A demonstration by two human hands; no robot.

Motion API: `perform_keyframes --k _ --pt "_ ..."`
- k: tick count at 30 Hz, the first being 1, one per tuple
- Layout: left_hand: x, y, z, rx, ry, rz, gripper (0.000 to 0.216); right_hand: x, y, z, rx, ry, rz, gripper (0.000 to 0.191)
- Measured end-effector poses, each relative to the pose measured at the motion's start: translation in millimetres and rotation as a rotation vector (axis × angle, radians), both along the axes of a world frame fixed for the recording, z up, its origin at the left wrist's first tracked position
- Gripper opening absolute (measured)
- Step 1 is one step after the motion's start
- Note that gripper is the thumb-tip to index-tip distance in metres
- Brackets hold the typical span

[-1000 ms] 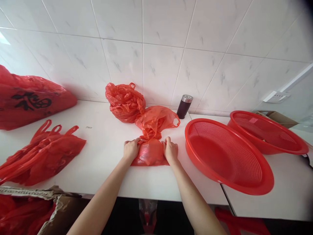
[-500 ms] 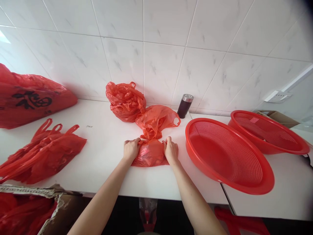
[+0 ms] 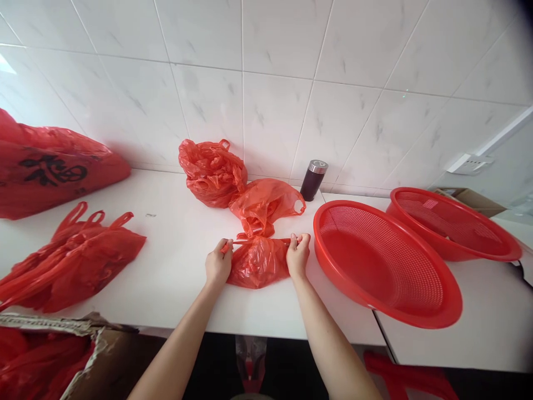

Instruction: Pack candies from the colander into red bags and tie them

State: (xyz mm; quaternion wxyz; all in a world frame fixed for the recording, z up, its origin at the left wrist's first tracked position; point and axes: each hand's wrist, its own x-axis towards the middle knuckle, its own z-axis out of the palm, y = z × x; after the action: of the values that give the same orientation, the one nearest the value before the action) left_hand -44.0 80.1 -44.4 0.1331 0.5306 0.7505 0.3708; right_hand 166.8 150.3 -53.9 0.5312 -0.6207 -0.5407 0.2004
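A small red plastic bag (image 3: 259,265) lies in front of me on the white table, with something bulky inside that I cannot make out. My left hand (image 3: 219,263) is closed on one twisted end of it, at its upper left. On the opposite side my right hand (image 3: 297,256) grips the other end, and the plastic is drawn taut between the two fists. Just behind, touching or nearly touching it, sits a loose red bag (image 3: 270,203) with a handle hole. A crumpled red bag bundle (image 3: 213,173) rests farther back against the wall.
Two red plastic baskets (image 3: 366,266) stand on the right. A dark tumbler (image 3: 313,180) is by the wall. Leftward are several flat red bags (image 3: 89,261) and a large red bag with black lettering (image 3: 62,172). An open cardboard box (image 3: 100,355) holds red material at lower left.
My hands have moved apart, pulling the bag's two ends outward into tight strips. The bag now looks gathered along its top. The other things stay put.
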Motion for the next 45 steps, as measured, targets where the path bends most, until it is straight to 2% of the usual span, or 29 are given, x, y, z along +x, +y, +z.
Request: perform_keyframes --k 4,7,9,11,13,17,23,27,30,32,35,39,42,45 --pt "8 -4 15.3 0.073 -0.103 -0.028 0.043 1 -1 1.5 0.008 0.058 0.085 0.029" --pt "17 -1 26.4 0.098 -0.126 -0.117 0.036 -2 -5 3.1 -0.017 0.060 0.242 0.037" --pt "25 2 28.5 0.084 -0.112 -0.194 0.025 -6 -8 3.5 -0.054 -0.028 0.355 0.048" --pt "31 4 25.5 0.047 -0.075 -0.250 0.027 -9 -9 2.7 -0.072 -0.163 0.429 0.054" --pt "34 4 19.4 0.000 -0.026 -0.281 0.029 -10 -10 0.9 -0.067 -0.252 0.451 0.051" --pt "31 5 10.5 -0.088 0.067 -0.310 0.009 -8 -8 -3.7 -0.069 -0.269 0.454 0.037" --pt "34 9 16.6 -0.171 0.126 -0.322 0.012 -8 -9 -6.4 -0.070 -0.279 0.484 0.025" --pt "41 8 18.3 -0.201 0.078 -0.262 0.013 -6 -12 -3.9 -0.088 -0.265 0.499 0.025" --pt "38 0 24.5 -0.220 -0.036 -0.250 0.015 0 -15 4.1 -0.118 -0.012 0.584 0.034" --pt "30 -9 35.4 -0.222 -0.136 -0.300 0.019 4 -16 15.6 -0.128 0.188 0.655 0.033" --pt "16 -22 59.7 -0.113 -0.433 -0.395 0.020 5 -19 44.2 -0.078 0.280 0.686 0.027" --pt "4 -28 87.5 0.078 -0.864 -0.446 0.031 2 -21 87.0 0.056 0.365 0.687 0.021" --pt "1 -26 92.5 0.199 -1.129 -0.281 0.036 1 -18 98.2 0.078 0.504 0.626 0.019" --pt "2 -27 86.2 0.275 -1.227 -0.086 0.037 -2 -13 89.4 0.024 0.640 0.520 0.021"
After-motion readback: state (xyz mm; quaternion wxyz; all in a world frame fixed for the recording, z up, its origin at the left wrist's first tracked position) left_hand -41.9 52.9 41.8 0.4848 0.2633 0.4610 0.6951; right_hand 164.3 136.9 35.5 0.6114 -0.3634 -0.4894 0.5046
